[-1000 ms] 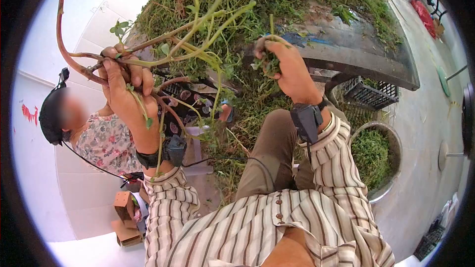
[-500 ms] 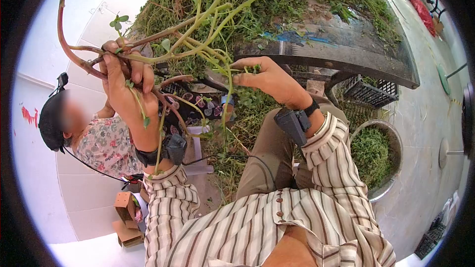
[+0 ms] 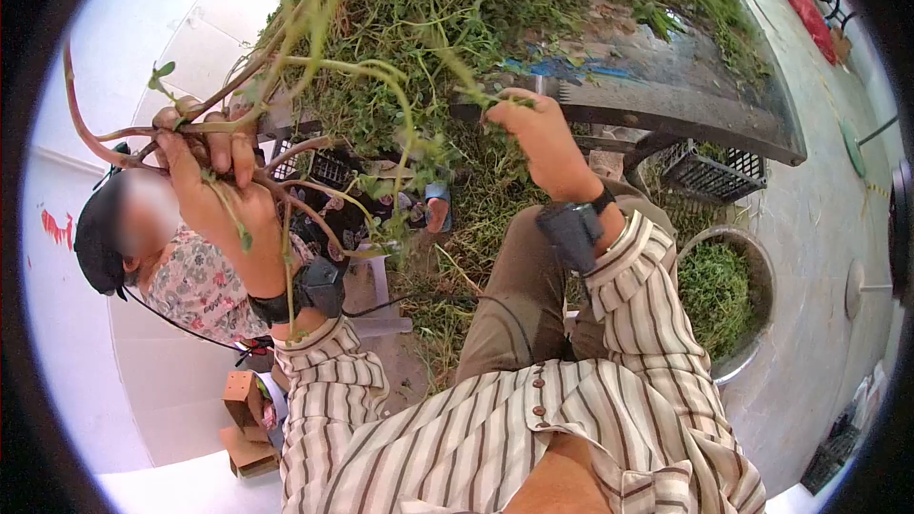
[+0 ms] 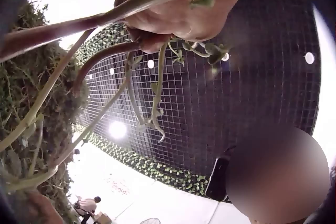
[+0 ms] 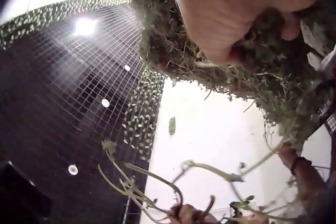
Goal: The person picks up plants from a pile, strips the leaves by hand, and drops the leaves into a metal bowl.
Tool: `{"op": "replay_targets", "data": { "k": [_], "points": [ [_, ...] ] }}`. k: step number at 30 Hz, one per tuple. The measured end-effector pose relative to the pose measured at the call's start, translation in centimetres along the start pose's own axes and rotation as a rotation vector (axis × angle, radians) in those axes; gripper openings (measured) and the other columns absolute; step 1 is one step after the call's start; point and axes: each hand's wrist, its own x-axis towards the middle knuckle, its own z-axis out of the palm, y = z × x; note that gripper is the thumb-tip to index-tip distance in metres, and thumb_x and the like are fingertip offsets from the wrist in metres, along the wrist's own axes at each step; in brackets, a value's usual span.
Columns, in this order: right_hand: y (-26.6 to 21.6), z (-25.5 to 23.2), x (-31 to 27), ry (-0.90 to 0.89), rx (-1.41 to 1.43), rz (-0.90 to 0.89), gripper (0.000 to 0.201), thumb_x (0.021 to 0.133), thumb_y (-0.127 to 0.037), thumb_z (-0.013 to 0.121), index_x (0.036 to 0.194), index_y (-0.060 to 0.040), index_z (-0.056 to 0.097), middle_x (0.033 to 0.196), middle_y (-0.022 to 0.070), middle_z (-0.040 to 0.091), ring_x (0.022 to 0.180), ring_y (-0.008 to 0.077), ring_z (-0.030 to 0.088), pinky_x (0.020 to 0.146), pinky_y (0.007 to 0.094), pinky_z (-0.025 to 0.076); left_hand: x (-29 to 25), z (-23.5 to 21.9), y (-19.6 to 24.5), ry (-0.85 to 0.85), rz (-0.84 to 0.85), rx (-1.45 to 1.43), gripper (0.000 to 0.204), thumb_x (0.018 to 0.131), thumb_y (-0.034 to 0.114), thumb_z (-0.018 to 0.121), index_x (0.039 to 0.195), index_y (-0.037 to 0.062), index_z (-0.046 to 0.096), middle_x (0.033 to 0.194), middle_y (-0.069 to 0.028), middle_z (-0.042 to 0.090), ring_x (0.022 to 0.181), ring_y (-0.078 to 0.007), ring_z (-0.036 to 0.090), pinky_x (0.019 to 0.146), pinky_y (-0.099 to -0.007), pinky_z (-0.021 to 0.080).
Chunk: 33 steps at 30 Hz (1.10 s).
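Observation:
In the head view the left hand grips a bundle of thick reddish-green stems that fan out above and to the right of it. The right hand pinches a green sprig between thumb and fingers, to the right of the bundle and just in front of the table edge. In the left wrist view, stems cross in front of the left hand. The right wrist view shows the right hand with its fingers curled round dark greenery.
A tall heap of greens covers much of the dark table. Below it are a black crate and more greens on the floor. A metal basin of greens stands at right. Another person in a floral top is at left.
The left hand has moved a little left and down with its stems, which sway. The right hand first went left to the stem tips and has drawn back right, now pinching a sprig.

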Motion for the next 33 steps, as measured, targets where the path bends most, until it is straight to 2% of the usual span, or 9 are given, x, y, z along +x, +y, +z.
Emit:
{"op": "replay_targets", "data": {
  "k": [1,10,13,15,16,18,21,27,33],
  "points": [
    [0.1,-0.1,0.1,0.008,0.086,-0.17,0.019,0.075,-0.006,0.058,0.092,0.0012,0.058,0.082,0.0017,0.054,0.072,0.0102,0.047,0.062,0.0235,0.04,-0.1,0.0,0.1,0.005,0.007,0.003,0.019,0.094,0.022,0.045,0.099,0.0038,0.048,0.087,-0.0056,0.05,0.049,-0.0054,0.033,0.035,-0.017,0.028],
    [-0.1,-1.1,0.3,-0.079,0.14,-0.069,0.049,0.059,0.016,0.041,0.104,0.0005,0.053,0.101,0.014,0.056,0.08,0.0273,0.052,0.074,0.0298,0.043,-1.5,-1.3,-1.5,0.008,-0.195,0.16,0.018,0.091,0.023,0.052,0.096,0.0065,0.05,0.09,-0.0074,0.054,0.048,-0.0056,0.036,0.032,-0.0175,0.025],
    [0.8,-1.4,0.7,-0.165,-0.076,-0.287,0.046,0.064,0.015,0.042,0.106,-0.0001,0.054,0.105,0.0129,0.055,0.082,0.0256,0.052,0.074,0.03,0.044,-1.8,-1.9,-3.5,-0.064,-0.261,0.11,0.016,0.09,0.022,0.055,0.093,0.006,0.051,0.085,-0.0043,0.055,0.047,-0.0048,0.038,0.031,-0.0188,0.026],
    [0.3,-0.7,-0.2,-0.022,-0.376,-0.563,0.019,0.089,-0.014,0.048,0.1,-0.0035,0.06,0.097,0.0009,0.055,0.082,0.0103,0.05,0.066,0.0251,0.044,-2.6,-1.0,-3.8,-0.123,-0.408,0.264,0.016,0.089,0.02,0.056,0.09,0.0043,0.053,0.077,-0.0033,0.053,0.044,-0.0049,0.037,0.03,-0.0198,0.026],
    [-0.6,-0.2,-0.6,-0.026,-0.377,-0.565,0.019,0.089,-0.014,0.048,0.1,-0.0035,0.06,0.097,0.0009,0.055,0.082,0.0103,0.05,0.066,0.0251,0.044,-2.7,-0.6,-4.3,-0.109,-0.423,0.28,0.02,0.088,0.021,0.058,0.089,0.0017,0.055,0.07,-0.0028,0.051,0.042,-0.0052,0.035,0.031,-0.0201,0.026],
    [-2.6,0.8,-1.1,-0.064,0.171,-0.013,0.021,0.088,-0.016,0.054,0.099,0.0003,0.059,0.093,0.0013,0.059,0.083,0.0093,0.052,0.067,0.0236,0.044,-2.7,0.1,-4.7,-0.128,-0.467,0.306,0.022,0.088,0.022,0.058,0.091,0.0008,0.056,0.068,-0.0025,0.05,0.041,-0.0052,0.035,0.031,-0.0201,0.026],
    [-0.3,1.1,-0.3,-0.101,-0.144,-0.17,0.027,0.082,-0.022,0.062,0.094,0.0016,0.06,0.081,0.0038,0.06,0.069,0.0115,0.051,0.066,0.025,0.044,-2.3,0.8,-5.2,-0.208,-0.514,0.351,0.029,0.088,0.025,0.058,0.099,-0.0023,0.058,0.065,0.0001,0.046,0.04,-0.0046,0.035,0.031,-0.0202,0.026],
    [-3.8,2.0,-0.8,-0.223,-0.036,-0.114,0.023,0.081,-0.018,0.055,0.084,0.0049,0.059,0.069,0.0017,0.054,0.067,0.0064,0.046,0.06,0.0257,0.042,-2.6,2.5,-5.8,-0.427,-0.769,0.352,0.036,0.087,0.026,0.058,0.114,0.0018,0.056,0.055,0.006,0.037,0.041,-0.0022,0.033,0.034,-0.0197,0.026],
    [-2.9,2.0,-0.6,-0.146,-0.008,-0.097,0.02,0.078,-0.015,0.057,0.082,0.0041,0.06,0.068,0.0009,0.056,0.065,0.0071,0.048,0.058,0.0241,0.042,-3.0,1.4,-7.5,-0.461,-0.74,0.379,0.029,0.088,0.03,0.057,0.091,0.0012,0.059,0.052,0.0054,0.04,0.041,-0.0028,0.035,0.037,-0.0191,0.025]
  ]
}}
